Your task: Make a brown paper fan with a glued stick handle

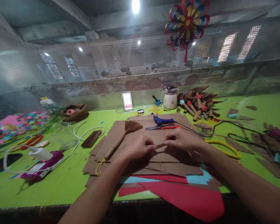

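My left hand (138, 147) and my right hand (180, 140) meet over a stack of brown paper sheets (170, 161) on the green table (60, 183). Both pinch a thin rolled strip of brown paper (161, 145) between fingertips, one hand at each end. A finished brown paper fan with a rolled handle (123, 133) and yellow string lies just left of my left hand. A folded brown pleat (91, 138) lies further left.
A blue glue gun (162, 120) and red-handled scissors (164, 127) lie behind my hands. Red and blue paper (189, 196) hangs over the front edge. A pile of rolled fans (199, 104) and a white jar (170, 98) stand at the back. Cables and a charger (40, 154) lie left.
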The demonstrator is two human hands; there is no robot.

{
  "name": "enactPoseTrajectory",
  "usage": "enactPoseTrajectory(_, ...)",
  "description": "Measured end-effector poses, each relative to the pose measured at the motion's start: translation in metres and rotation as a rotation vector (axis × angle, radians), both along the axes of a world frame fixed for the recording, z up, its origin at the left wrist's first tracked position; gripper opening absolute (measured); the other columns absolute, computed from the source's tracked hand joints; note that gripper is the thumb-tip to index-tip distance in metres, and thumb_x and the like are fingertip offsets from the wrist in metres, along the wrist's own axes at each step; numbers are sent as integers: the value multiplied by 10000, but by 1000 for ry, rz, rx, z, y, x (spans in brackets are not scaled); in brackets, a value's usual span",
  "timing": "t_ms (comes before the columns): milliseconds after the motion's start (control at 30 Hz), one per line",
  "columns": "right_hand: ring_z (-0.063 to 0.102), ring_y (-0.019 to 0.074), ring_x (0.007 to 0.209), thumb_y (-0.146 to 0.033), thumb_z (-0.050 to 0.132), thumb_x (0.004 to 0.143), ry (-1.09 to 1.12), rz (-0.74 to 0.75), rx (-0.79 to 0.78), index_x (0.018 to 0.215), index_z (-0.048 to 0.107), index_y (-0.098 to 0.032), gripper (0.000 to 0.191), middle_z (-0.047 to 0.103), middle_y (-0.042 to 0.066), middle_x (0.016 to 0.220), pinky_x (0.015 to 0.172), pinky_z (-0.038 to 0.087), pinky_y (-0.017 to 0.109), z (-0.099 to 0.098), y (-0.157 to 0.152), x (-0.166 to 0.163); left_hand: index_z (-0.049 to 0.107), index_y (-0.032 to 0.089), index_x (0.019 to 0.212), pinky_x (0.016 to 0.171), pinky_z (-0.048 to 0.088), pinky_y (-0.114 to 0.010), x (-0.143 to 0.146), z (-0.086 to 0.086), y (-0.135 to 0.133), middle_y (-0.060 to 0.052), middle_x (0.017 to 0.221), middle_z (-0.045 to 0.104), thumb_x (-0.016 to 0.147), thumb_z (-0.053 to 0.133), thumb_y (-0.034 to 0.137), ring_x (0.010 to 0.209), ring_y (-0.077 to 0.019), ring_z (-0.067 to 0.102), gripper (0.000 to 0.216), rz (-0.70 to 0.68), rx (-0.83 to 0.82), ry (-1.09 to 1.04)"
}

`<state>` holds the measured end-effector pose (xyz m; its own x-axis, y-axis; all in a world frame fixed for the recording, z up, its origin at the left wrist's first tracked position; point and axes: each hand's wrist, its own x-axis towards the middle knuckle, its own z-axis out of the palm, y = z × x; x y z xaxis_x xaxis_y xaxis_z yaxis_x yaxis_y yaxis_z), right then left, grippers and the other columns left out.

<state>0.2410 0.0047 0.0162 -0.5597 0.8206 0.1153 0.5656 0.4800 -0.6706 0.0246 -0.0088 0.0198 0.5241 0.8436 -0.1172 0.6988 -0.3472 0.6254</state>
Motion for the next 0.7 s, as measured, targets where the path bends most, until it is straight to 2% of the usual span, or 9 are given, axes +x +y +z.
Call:
enactPoseTrajectory(200, 436, 103, 555, -351, 550, 759, 38, 36, -45, 686, 621, -129, 244, 513, -19, 576, 512, 327, 215, -4, 10, 8, 663, 159, 795, 539, 366, -203, -2, -2, 1, -15, 665, 658, 838, 433, 463, 592, -124, 549, 383, -53, -29, -59)
enactPoseTrajectory(500, 498, 116, 575, -337, 578, 753, 52, 98, -140, 761, 683, -128, 234, 605, 4, 623, 539, 372, 217, -6, 6, 4, 605, 167, 792, 576, 375, -200, 7, -1, -3, -6, 689, 641, 874, 403, 429, 624, -119, 555, 341, -154, -44, -78)
enactPoseTrajectory(700, 469, 111, 597, -297, 555, 755, 73, 87, -78, 739, 686, -121, 220, 579, -5, 626, 550, 359, 212, -7, 0, -4, 579, 157, 839, 575, 370, -192, 13, 4, -9, 13, 641, 608, 890, 399, 415, 591, -102, 531, 318, -153, -20, -117)
